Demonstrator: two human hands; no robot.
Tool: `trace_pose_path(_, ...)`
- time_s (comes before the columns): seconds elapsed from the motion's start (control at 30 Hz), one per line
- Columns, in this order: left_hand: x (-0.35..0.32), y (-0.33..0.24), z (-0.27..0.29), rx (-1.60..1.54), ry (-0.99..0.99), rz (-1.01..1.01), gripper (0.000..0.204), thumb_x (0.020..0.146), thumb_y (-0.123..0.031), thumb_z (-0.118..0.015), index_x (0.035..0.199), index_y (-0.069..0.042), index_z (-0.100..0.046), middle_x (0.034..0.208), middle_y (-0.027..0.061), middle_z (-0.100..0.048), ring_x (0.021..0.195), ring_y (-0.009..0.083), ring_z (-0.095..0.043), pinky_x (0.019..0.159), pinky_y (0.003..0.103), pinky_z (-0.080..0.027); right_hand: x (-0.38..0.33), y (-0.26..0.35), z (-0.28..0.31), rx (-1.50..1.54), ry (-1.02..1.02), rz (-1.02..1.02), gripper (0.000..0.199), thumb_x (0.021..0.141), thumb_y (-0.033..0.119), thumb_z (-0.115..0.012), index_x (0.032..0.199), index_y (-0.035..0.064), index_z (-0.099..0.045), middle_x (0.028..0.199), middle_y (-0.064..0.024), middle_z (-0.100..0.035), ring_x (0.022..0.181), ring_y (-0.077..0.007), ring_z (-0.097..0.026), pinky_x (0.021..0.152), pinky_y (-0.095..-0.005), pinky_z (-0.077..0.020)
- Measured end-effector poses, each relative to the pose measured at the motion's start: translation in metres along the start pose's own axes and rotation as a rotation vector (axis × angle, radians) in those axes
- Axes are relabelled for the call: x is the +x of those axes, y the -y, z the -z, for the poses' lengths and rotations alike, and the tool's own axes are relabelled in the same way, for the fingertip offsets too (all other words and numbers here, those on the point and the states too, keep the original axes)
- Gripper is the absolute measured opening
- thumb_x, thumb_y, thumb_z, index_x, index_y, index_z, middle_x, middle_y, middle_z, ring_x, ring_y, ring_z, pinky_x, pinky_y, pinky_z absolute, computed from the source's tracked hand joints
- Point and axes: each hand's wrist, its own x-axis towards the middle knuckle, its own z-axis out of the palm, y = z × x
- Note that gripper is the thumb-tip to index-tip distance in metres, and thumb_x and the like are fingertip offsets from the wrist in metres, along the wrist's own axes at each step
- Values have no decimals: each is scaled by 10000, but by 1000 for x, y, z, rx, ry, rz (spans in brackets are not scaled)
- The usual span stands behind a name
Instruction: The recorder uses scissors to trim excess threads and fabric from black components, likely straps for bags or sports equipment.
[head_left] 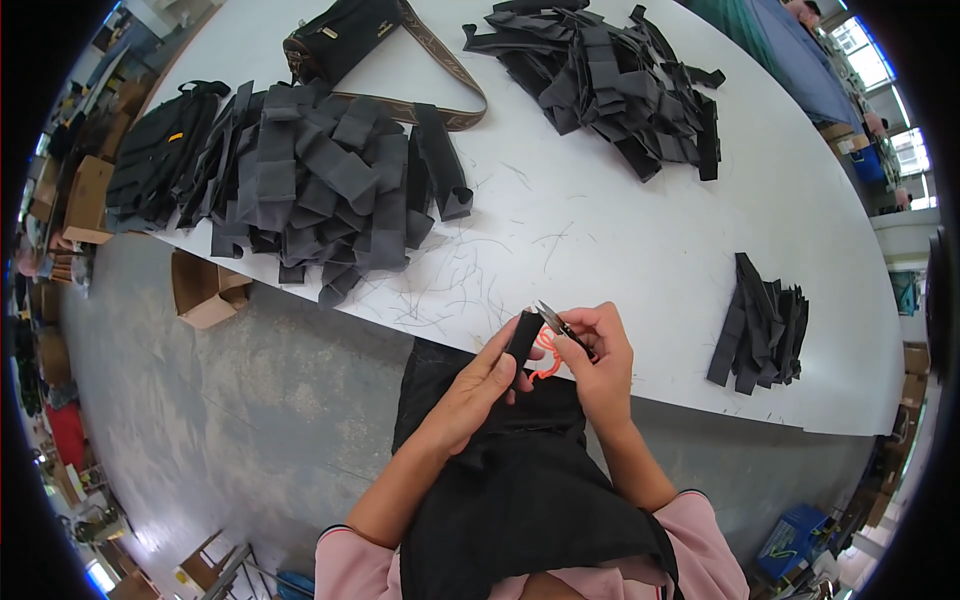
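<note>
My left hand [477,392] is closed round a black fabric strip [523,340], held upright near the table's front edge. In my right hand [603,365] is a pair of thread snips [553,318], its pointed metal blades reaching up beside the strip's top end. A bright orange cord [546,362] hangs in loops between the two hands; I cannot tell what it is tied to. Loose cut threads lie scattered on the white table [560,250] just beyond my hands.
Black fabric strips are heaped in a large pile [330,180] at left, another pile [620,90] far off and a small stack [762,325] at right. A black bag [345,40] and a backpack [160,150] lie at left. A cardboard box [208,290] stands below the table edge.
</note>
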Motion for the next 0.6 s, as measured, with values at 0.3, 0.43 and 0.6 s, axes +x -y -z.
trace_pose_path(0.3, -5, -4, 7, 322, -29, -48, 457, 989, -244, -384, 1418, -105, -309, 1217, 60, -512, 888, 89, -471, 783, 219, -402, 15, 12, 19, 54, 277, -233, 167, 768, 21, -635, 927, -19, -598, 786, 16, -484, 614, -33, -441, 492, -168, -331)
trace_pose_path(0.43, -2, -3, 13, 562, -43, -187, 439, 961, -205, -441, 1382, -101, -373, 1186, 61, -512, 950, 128, -477, 878, 258, -375, 14, 10, 20, -2, 264, -195, 166, 759, 13, -644, 917, -21, -607, 770, 17, -467, 610, -37, -442, 498, -167, -341)
trace_pose_path(0.6, -4, -5, 10, 984, -245, -370, 450, 872, -171, -562, 1313, -214, -483, 1088, 104, -510, 980, 280, -477, 893, 355, -374, 11, 5, 19, 95, 249, -300, 165, 757, -16, -635, 919, -18, -603, 799, -4, -478, 638, -56, -463, 528, -175, -364)
